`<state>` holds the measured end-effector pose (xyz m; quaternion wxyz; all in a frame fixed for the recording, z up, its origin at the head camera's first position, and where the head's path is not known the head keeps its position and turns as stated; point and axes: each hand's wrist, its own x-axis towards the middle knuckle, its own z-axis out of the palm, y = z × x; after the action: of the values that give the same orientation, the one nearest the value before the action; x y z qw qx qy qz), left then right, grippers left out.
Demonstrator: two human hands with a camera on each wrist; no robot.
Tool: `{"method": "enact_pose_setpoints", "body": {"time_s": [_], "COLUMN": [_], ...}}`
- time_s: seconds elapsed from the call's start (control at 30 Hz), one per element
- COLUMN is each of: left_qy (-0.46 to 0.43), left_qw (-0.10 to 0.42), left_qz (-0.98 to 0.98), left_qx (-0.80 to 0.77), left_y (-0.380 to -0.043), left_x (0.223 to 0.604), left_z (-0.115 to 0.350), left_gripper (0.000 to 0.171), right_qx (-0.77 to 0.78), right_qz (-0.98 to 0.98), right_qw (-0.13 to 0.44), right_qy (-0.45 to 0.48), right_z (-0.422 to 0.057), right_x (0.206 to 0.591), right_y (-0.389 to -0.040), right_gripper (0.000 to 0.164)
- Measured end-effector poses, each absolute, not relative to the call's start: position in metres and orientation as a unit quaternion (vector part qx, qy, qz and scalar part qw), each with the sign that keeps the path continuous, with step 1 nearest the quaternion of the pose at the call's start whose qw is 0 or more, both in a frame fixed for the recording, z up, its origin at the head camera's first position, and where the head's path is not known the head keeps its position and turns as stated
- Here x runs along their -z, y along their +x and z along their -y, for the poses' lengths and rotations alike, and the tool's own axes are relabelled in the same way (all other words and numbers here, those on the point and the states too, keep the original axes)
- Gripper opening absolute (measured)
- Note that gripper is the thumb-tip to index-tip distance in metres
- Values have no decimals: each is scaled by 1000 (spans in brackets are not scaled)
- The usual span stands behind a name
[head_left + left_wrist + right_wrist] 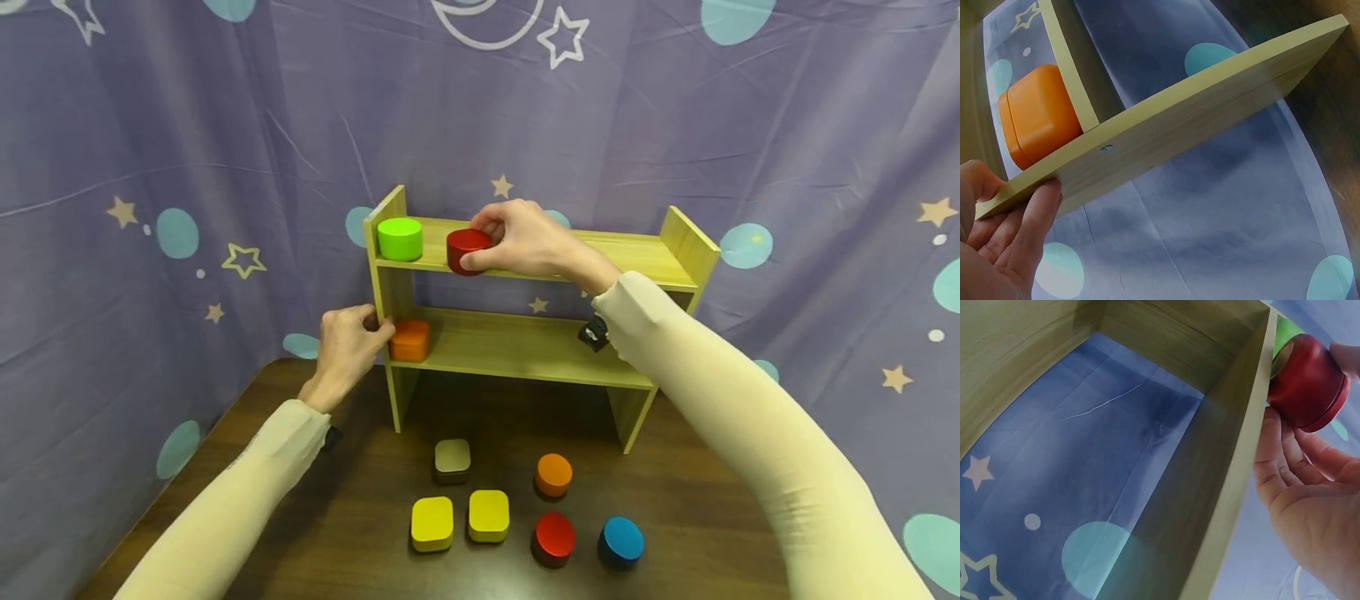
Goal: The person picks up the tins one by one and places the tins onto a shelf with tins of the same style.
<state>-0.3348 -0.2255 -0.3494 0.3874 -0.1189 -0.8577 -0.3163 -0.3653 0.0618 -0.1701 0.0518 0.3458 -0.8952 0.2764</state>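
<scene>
My right hand [528, 237] pinches a round red tin [468, 252] between thumb and fingers at the front edge of the upper shelf. The right wrist view shows the red tin [1310, 384] tilted, right beside the board's edge. To its left, a round bright green tin [401, 240] stands on the upper shelf. My left hand [348, 346] grips the left side panel of the wooden shelf unit [517, 343], thumb on one face and fingers on the other. Just inside that panel, a square orange tin [1041, 112] sits on the lower shelf.
On the dark table [337, 533] before the unit stand a beige square tin [452, 460], two yellow square tins [432, 523], a round orange tin [553, 475], another round red tin [553, 537] and a round blue tin [621, 542]. A purple curtain [225, 100] hangs behind.
</scene>
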Motion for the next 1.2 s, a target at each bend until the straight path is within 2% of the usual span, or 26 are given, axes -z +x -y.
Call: {"method": "enact_pose_setpoints", "body": {"time_s": [0.43,0.9,1.2], "left_qy": [-116,-129,-125], "left_qw": [397,414,411], "left_qz": [857,849,851], "left_qx": [306,301,302], "left_y": [-333,-335,-336], "left_x": [348,347,348], "left_z": [225,223,223], "left_gripper": [29,38,37], "right_qx": [-283,-291,-311], "right_qz": [895,894,895], "right_qw": [39,34,23], "right_qy": [343,340,319], "right_z": [-44,-44,-52], "right_x": [171,172,174], "right_y": [-379,-381,-378], "right_gripper": [51,53,81]}}
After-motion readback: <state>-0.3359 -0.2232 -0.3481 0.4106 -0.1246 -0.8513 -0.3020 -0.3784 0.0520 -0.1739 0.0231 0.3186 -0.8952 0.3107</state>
